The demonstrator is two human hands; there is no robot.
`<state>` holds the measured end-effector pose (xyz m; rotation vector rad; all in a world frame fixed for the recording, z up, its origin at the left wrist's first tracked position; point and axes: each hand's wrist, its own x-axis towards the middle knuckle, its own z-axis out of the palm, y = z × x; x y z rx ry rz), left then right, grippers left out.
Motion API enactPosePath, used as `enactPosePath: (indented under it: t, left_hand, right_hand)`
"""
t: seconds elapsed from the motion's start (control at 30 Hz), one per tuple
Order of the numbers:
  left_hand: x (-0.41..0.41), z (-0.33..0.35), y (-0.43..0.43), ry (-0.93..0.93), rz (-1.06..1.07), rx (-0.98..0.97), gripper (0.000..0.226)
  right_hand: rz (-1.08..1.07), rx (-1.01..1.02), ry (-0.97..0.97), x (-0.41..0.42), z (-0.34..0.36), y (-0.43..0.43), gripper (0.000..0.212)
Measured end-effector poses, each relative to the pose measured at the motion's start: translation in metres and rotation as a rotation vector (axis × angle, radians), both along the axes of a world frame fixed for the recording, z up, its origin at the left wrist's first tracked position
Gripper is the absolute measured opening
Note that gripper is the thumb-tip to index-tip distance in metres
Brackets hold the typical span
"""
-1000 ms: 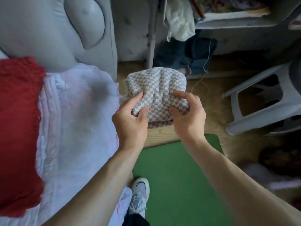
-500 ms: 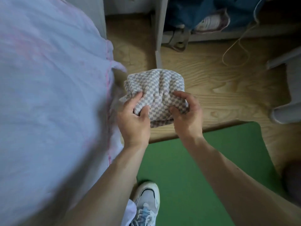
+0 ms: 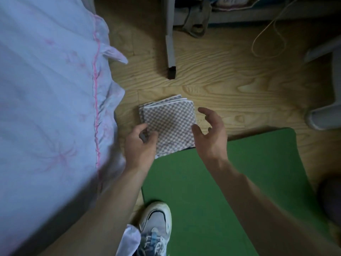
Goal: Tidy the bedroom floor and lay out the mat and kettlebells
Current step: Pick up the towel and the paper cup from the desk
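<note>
left hand (image 3: 141, 145): fingers curled loosely at the near-left corner of the folded checked cloth (image 3: 168, 126), touching or just over it; a firm grip cannot be confirmed. right hand (image 3: 212, 133): spread and empty, palm inward, just beside the cloth's right edge. the cloth lies directly ahead between both hands, roughly square with no clear long axis, on the wood floor (image 3: 230, 85), its near edge overlapping the green mat (image 3: 239, 182). judgement: the left hand is nearer and better placed. bed cover (image 3: 46, 108) just left.
</note>
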<state>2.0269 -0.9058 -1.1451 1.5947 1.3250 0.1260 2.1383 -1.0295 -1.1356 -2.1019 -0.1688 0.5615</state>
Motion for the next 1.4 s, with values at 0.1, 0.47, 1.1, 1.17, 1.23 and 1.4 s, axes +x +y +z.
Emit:
enactPosePath:
  t: [0.1,0.47,1.1,1.17,1.23,1.4]
  left_hand:
    - [0.008,0.023,0.001,-0.064,0.008,-0.022,0.043]
    - [0.020,0.196,-0.003,-0.345,0.043,0.019,0.022]
    - [0.171,0.521,-0.007,-0.871,-0.445,0.628,0.019]
    - [0.203,0.539,0.014,-0.888,-0.423,0.623,0.022]
    - [0.237,0.552,0.038,-0.868,-0.443,0.661,0.030]
    - [0.339,0.553,0.091,-0.726,-0.416,0.444,0.063]
  right_hand:
    - [0.024,0.016,-0.021,0.001,0.024,0.001,0.044]
    - [-0.024,0.187,-0.074,-0.009,0.189,-0.001,0.050]
    - [-0.226,0.456,-0.538,0.141,0.524,0.002,0.034]
    - [-0.215,0.427,-0.552,0.171,0.540,0.014,0.038]
    - [-0.183,0.368,-0.539,0.201,0.550,0.029,0.045]
    - [-0.168,0.177,-0.494,0.281,0.545,0.080,0.085]
